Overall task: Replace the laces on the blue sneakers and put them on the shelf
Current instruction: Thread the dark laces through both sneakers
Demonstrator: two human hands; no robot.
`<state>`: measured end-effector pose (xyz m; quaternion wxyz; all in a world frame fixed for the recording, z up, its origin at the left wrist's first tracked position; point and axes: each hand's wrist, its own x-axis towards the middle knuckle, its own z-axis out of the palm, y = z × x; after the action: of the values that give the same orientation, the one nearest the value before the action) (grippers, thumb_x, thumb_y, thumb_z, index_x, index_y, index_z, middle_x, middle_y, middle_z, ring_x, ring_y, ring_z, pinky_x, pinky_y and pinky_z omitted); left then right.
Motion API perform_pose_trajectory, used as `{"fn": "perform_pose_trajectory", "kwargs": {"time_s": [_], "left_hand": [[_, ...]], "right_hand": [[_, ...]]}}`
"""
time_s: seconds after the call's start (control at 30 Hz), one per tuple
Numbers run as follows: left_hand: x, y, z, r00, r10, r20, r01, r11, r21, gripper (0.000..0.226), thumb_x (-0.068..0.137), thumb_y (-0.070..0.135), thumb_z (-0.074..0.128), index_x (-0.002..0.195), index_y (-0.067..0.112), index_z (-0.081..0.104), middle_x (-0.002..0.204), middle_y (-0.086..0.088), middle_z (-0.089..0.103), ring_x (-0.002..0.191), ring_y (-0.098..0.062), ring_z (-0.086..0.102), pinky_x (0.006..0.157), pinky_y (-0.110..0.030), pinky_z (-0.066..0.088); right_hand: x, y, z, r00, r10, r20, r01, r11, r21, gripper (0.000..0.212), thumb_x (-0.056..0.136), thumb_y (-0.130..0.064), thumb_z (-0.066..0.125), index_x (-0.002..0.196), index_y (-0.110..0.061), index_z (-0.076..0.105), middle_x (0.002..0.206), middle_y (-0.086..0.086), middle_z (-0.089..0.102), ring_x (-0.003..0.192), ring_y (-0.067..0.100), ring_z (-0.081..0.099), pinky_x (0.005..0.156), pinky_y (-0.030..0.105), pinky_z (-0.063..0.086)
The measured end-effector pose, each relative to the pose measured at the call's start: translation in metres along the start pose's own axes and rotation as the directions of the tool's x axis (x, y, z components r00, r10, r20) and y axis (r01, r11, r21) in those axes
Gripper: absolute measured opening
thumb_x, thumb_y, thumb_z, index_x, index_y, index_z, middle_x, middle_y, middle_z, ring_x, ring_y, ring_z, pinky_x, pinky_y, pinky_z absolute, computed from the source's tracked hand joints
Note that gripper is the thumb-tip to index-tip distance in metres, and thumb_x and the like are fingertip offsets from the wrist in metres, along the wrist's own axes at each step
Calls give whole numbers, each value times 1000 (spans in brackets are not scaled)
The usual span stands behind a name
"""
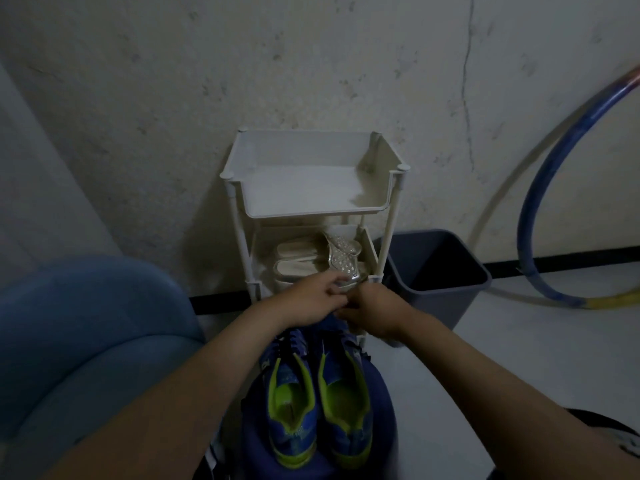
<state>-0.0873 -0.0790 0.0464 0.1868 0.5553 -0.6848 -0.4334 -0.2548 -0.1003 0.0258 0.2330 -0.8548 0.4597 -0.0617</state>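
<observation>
Lacing mid-way, shelving pending

Blue sneakers with lime-green lining sit paired close to the person, not yet on white plastic tiered shelf. Left hand and right hand meet at the toe end, fingers curled (grip hidden, probably lace; can't tell).

The white plastic tiered shelf stands against the wall; its top tray is open to a hand from above and from the front. The tier below is filled by pale flat sandals and a silver beaded sandal. A blue upholstered chair hems the left side, a dark grey plastic bin sits just beside the right posts, and a blue and yellow hoop leans beyond it
</observation>
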Motion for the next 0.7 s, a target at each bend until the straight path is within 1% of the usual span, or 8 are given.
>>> {"fn": "perform_pose_trajectory", "kwargs": {"time_s": [0.07, 0.13, 0.23, 0.33, 0.4, 0.5, 0.6, 0.7], "left_hand": [[2, 4, 4, 1000, -3, -12, 4, 996, 86, 31, 96, 23, 57, 126, 28, 56, 99, 1, 67, 87, -15, 65, 83, -32, 53], [4, 3, 0, 998, -55, 11, 53, 986, 157, 13, 96, 32, 55, 101, 26, 65, 84, 4, 64, 74, -15, 62, 68, -30, 52], [6, -1, -10, 993, -108, 36, 95, 958, 271, 30, 94, 45, 56, 76, 25, 69, 71, 7, 60, 68, -11, 55, 61, -27, 41], [7, -7, -20, 995, -99, -27, 103, 938, 331, 23, 94, 36, 60, 74, 28, 68, 79, 7, 62, 80, -12, 59, 65, -26, 41], [4, -7, -26, 992, -114, -58, 127, 925, 357, 21, 96, 25, 55, 80, 21, 69, 82, 5, 61, 81, -14, 56, 63, -25, 41], [2, -8, -30, 985, -160, -71, 174, 928, 331, 22, 98, 18, 48, 86, 14, 65, 86, -2, 61, 76, -18, 55, 59, -25, 42], [0, -12, -26, 952, -306, 2, 304, 946, 112, 23, 101, 14, 43, 84, 9, 58, 82, -11, 62, 63, -22, 59, 51, -29, 55], [0, -13, -20, 941, -337, 16, 338, 939, -59, 11, 103, 15, 44, 96, 11, 52, 83, -13, 63, 59, -21, 60, 49, -31, 55]], "right_hand": [[1, -3, 1, 998, -16, -60, 16, 1000, -5, 21, 89, -38, 66, 83, -19, 72, 73, -1, 70, 73, 14, 66, 72, 33, 54], [1, -2, 1, 994, -2, -110, -1, 1000, -26, 26, 86, -44, 69, 75, -20, 71, 59, -7, 62, 60, 4, 60, 64, 27, 49], [1, 2, -1, 996, 13, -92, -12, 1000, 9, 34, 88, -42, 69, 57, -30, 60, 51, -12, 56, 52, -3, 55, 61, 21, 44], [3, 5, -2, 997, -43, -57, 44, 999, 26, 18, 96, -25, 60, 85, -24, 75, 75, -11, 66, 69, 4, 62, 77, 35, 54], [2, 4, -3, 999, -27, -44, 27, 1000, 6, 23, 97, -19, 54, 106, -20, 74, 89, -6, 68, 81, 12, 64, 82, 37, 55], [2, 3, -2, 996, 29, -88, -31, 999, -19, 21, 97, -28, 55, 98, -23, 75, 87, -5, 72, 79, 12, 66, 80, 40, 56], [3, 3, -1, 980, 122, -157, -129, 991, -37, 25, 93, -42, 61, 80, -25, 74, 74, -8, 72, 70, 5, 65, 74, 36, 58], [3, -3, 1, 984, 127, -121, -134, 990, -51, 25, 92, -41, 63, 82, -22, 75, 72, -6, 72, 69, 6, 66, 74, 36, 59]]}}
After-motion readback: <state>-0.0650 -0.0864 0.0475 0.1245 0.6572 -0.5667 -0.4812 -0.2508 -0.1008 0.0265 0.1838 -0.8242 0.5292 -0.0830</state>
